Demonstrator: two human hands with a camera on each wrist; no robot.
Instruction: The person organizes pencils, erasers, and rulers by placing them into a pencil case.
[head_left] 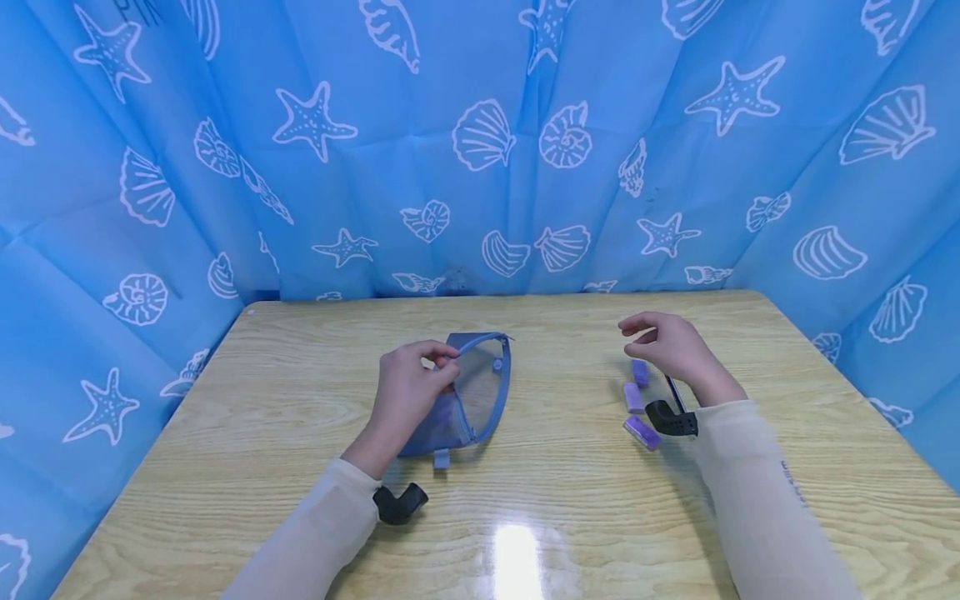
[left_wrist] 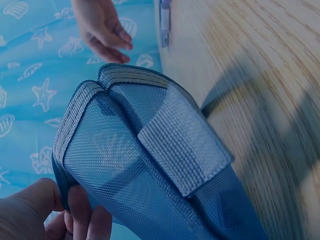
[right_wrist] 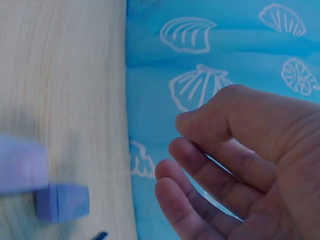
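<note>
My left hand point(head_left: 405, 383) pinches the rim of a blue mesh zip pouch point(head_left: 437, 432) between thumb and fingers. The pouch's mouth gapes open, its zipper edge curving out to the right. A pale fabric tab point(left_wrist: 186, 142) sticks out from the pouch's near end. Over on the right, my right hand point(head_left: 675, 348) hovers above the table with loosely bent fingers and holds nothing. Below it lie two small purple blocks point(head_left: 633, 398) and a purple item with a silvery side point(head_left: 642, 433). A thin dark stick-like thing point(head_left: 670, 387) shows beside them, partly hidden by the wrist.
The wood-grain table point(head_left: 562, 467) carries everything. A blue curtain point(head_left: 480, 208) with white shells and starfish hangs along its back and sides. Black wrist mounts point(head_left: 400, 503) sit at both cuffs.
</note>
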